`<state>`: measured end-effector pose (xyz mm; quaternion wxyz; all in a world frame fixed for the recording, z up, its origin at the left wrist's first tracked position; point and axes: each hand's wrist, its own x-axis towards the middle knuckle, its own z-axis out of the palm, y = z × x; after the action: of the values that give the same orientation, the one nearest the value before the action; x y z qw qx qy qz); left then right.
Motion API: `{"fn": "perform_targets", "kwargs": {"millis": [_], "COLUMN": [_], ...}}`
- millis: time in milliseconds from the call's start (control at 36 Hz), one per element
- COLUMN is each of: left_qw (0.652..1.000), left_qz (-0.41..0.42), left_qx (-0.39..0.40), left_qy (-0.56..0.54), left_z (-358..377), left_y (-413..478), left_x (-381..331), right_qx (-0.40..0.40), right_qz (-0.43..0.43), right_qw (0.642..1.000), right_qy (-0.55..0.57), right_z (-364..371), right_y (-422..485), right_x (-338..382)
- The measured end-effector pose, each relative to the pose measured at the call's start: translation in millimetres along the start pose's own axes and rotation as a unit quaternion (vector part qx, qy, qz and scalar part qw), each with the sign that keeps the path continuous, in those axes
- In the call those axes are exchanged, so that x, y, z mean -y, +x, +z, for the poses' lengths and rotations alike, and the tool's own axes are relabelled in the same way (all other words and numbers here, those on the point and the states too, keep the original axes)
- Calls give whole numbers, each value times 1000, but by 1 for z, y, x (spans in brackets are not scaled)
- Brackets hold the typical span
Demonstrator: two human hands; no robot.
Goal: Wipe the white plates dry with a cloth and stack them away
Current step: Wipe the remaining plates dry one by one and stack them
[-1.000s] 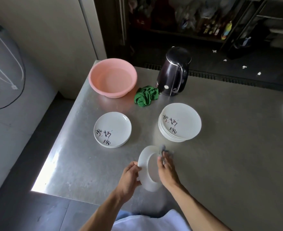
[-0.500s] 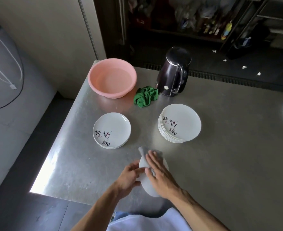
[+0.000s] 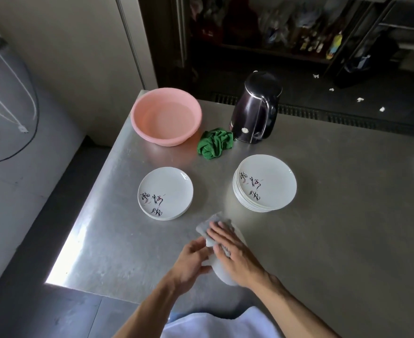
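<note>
White round plate (image 3: 221, 272) held on edge over the grey steel bench (image 3: 323, 240), near its front. The left hand (image 3: 192, 259) grips the rim. The right hand (image 3: 235, 254) lies flat, fingers straight, pressing the crumpled grey cloth (image 3: 213, 224) against it. This is the wiping step. Next it needs stacking, probably on the low stack of white plates (image 3: 165, 192), though I can't tell which pile is dry.
</note>
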<state>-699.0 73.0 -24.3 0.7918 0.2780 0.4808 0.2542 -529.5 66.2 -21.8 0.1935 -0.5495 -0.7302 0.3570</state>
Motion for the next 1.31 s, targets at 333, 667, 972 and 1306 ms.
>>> {"fn": "perform_targets", "kwargs": {"millis": [333, 667, 972, 1306], "left_qw": [999, 1000, 999, 999], "left_qz": [-4, 0, -15, 32], "left_qx": [3, -26, 0, 5], "left_qy": [34, -7, 52, 33], "left_z": [1, 4, 6, 5], "left_y": [-2, 0, -7, -10], "left_x": [0, -4, -10, -2], "right_qx": [25, -60, -39, -93], "right_qz": [-32, 161, 275, 77], "right_qw": [999, 982, 960, 992], "right_qy": [-31, 77, -17, -37], "right_z": [1, 2, -7, -2], "right_y": [-14, 3, 4, -10], "right_x": [1, 0, -17, -13]}}
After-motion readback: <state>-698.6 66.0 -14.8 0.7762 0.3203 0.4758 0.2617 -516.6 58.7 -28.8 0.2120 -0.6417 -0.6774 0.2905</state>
